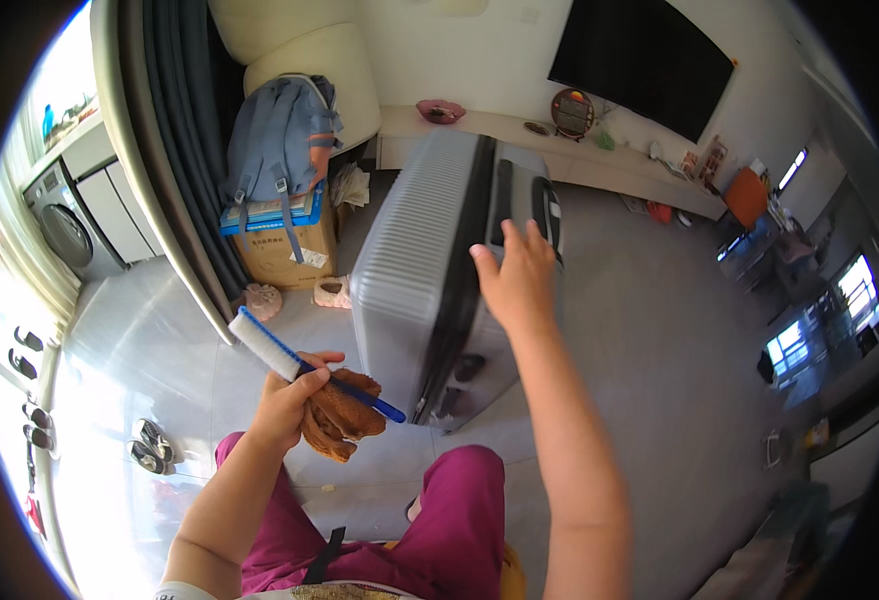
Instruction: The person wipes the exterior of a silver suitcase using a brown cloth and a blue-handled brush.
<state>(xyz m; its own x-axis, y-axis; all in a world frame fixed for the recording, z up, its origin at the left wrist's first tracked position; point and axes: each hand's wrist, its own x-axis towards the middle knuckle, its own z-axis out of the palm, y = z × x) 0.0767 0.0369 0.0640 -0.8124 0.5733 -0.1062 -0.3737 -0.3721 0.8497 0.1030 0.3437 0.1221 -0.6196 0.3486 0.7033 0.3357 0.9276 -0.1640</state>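
A grey ribbed suitcase (415, 235) stands on the floor before my knees, with a dark zip band down its edge. My left hand (295, 400) is closed around a blue-handled brush (270, 345) with white bristles, and a bunched brown cloth (345, 415) in the same grip. The brush's blue handle crosses over the cloth, its end close to the suitcase's lower edge. Fingers spread, my right hand (520, 275) lies on the side of the suitcase by its dark handle (543, 205); whether the palm presses on it I cannot tell.
Behind the suitcase runs a low white cabinet (600, 170) under a wall-mounted television (645, 60). At the back left, a blue backpack (280, 135) rests on a cardboard box (290, 262) beside a dark curtain (185, 150). Shoes (152, 447) lie on the floor at left.
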